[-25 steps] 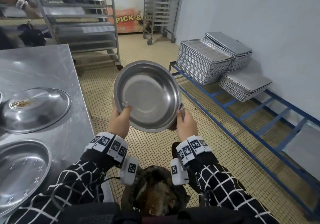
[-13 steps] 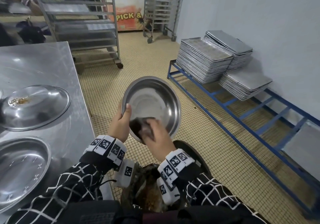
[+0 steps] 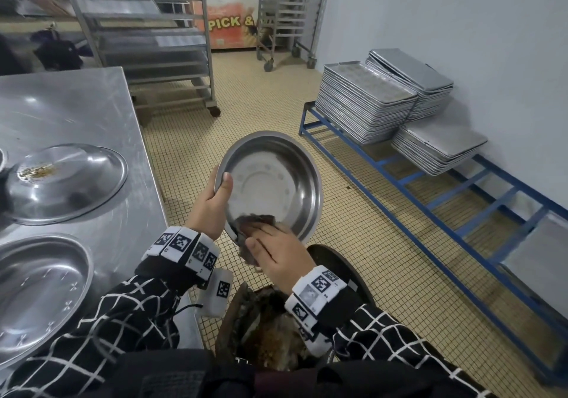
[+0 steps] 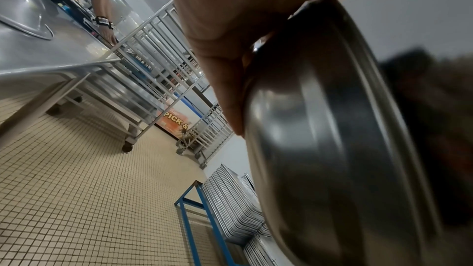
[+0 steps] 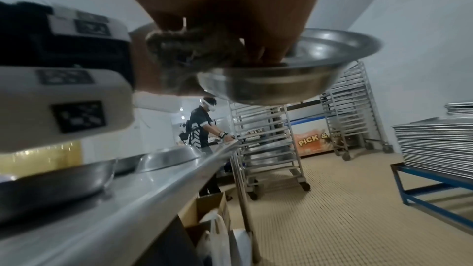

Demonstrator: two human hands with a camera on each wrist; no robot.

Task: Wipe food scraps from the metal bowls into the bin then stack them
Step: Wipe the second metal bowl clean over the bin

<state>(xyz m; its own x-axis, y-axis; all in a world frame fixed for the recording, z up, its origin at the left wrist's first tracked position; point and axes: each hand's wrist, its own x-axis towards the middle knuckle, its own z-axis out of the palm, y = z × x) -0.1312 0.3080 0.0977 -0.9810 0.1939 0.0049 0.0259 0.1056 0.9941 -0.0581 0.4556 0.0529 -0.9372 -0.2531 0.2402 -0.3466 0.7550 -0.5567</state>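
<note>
A steel table [image 3: 76, 111] fills the left of the head view, its edge running beside the tiled floor [image 3: 353, 262]. Along the right wall a blue frame rack [image 3: 430, 188] carries stacks of baking trays [image 3: 365, 102]; two wheeled tray trolleys [image 3: 153, 44] stand farther back. On the table sit an upturned metal bowl [image 3: 67, 182] with a small patch of food scraps [image 3: 37, 171] on its base, and nearer the person an upright bowl [image 3: 37, 290], shown empty. Held bowl [image 3: 276, 179]: off the table, in the air, tilted with its open side toward the person, just above and beyond the bin [image 3: 341, 267], which stands on the floor at the person's feet with brown waste inside. Left hand [image 3: 212, 204] grips the held bowl at its left rim, thumb over the inner wall; the left wrist view shows fingers [image 4: 225, 92] lying against the outer underside. Right hand [image 3: 276, 253] lies palm down at the bowl's lower inner wall, pressing a dark cloth [image 3: 255, 221] against the metal; the right wrist view, blurred, suggests the fingers [image 5: 271, 54] are bent over the bunched cloth, though the exact hold is hard to make out. The interior of the held bowl reads clean and reflective above the cloth. Both wrists carry white bands with black square markers [image 3: 184, 245]. A second person [image 5: 202, 128] stands at the far end of the table, hands on its surface.
</note>
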